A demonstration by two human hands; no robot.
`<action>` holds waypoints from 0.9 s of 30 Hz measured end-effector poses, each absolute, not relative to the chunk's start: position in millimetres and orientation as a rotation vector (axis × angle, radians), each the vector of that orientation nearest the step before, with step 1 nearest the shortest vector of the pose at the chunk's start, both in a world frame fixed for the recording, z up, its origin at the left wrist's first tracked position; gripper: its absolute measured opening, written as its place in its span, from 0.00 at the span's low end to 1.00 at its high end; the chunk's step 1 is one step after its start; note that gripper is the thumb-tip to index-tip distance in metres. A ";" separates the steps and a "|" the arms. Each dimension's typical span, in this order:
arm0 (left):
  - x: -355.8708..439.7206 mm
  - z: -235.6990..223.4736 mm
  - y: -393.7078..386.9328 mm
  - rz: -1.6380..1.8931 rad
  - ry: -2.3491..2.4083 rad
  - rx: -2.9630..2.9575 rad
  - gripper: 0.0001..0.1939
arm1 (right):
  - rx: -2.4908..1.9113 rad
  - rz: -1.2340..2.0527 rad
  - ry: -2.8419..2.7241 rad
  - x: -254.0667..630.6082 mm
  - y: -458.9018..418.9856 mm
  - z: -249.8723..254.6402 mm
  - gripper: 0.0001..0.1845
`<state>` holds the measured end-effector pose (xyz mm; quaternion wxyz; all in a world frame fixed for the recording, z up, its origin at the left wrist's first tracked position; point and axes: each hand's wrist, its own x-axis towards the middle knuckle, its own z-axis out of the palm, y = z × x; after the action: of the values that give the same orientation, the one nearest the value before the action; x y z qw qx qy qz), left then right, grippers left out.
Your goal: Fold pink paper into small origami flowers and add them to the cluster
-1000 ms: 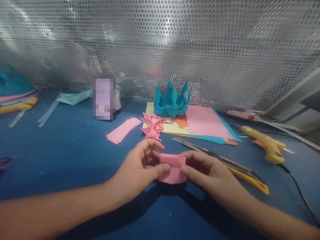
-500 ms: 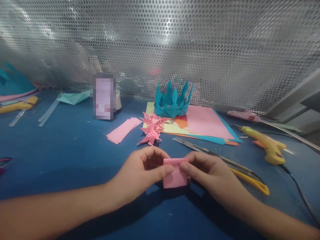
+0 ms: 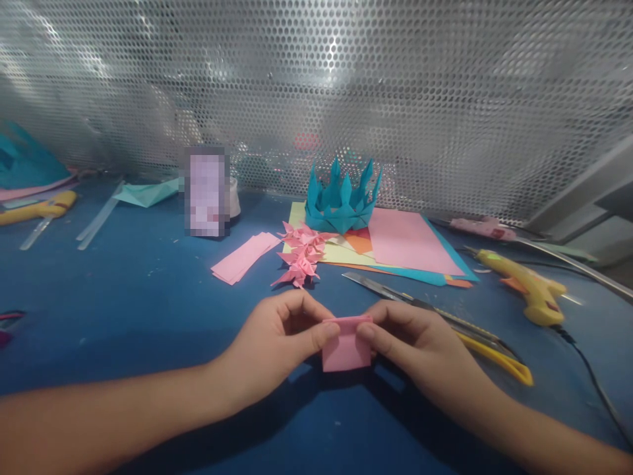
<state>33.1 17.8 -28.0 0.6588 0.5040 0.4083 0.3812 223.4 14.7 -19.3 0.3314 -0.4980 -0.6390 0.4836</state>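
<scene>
A small pink piece of folded paper [image 3: 347, 351] is held upright above the blue table, with a narrow fold along its top edge. My left hand [image 3: 284, 336] pinches its upper left corner, thumb in front and fingers behind. At the upper right corner my right hand [image 3: 413, 340] grips it the same way. The fingers behind the paper are partly hidden. Just beyond my hands lie several pink folded paper pieces [image 3: 301, 254] with pointed tips. Left of them is a stack of pink paper strips [image 3: 246, 257].
A blue paper crown [image 3: 341, 204] stands on coloured paper sheets [image 3: 413, 244]. Near my right hand lie a utility knife [image 3: 380, 288] and a yellow-handled tool [image 3: 499, 359]. A yellow glue gun [image 3: 527, 287] is at right, its cord trailing forward. A blurred phone-like screen [image 3: 206, 194] stands at left.
My left thumb has slid slightly up and left toward the paper's top edge. The top fold is tilted a little more toward me. Everything else is in the same place.
</scene>
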 end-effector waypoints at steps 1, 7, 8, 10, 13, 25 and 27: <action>33.2 -27.6 17.9 0.862 0.931 1.134 0.09 | -1.302 1.261 -1.672 223.2 14.7 -19.1 0.13; 33.5 -25.2 17.4 0.861 0.968 1.136 0.09 | -1.320 1.232 -1.704 222.7 13.8 -15.4 0.14; 33.4 -25.3 17.2 0.862 0.965 1.131 0.09 | -1.319 1.229 -1.708 222.8 13.5 -15.0 0.14; 33.2 -25.7 16.7 0.864 0.956 1.123 0.09 | -1.313 1.231 -1.704 223.0 12.7 -14.8 0.14; 33.0 -26.3 16.2 0.867 0.945 1.123 0.08 | -1.298 1.245 -1.690 223.2 12.4 -15.7 0.13; 33.0 -24.9 15.7 0.945 0.844 1.172 0.07 | -1.240 1.116 -1.763 224.8 12.1 -10.9 0.11; 32.9 -24.5 15.8 0.957 0.869 1.184 0.07 | -1.248 1.131 -1.723 224.3 11.6 -10.4 0.09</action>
<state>32.9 15.8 -24.5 0.6398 0.5189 0.3811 0.4197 224.3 11.6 -10.4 0.3579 -0.4837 -0.6677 0.4383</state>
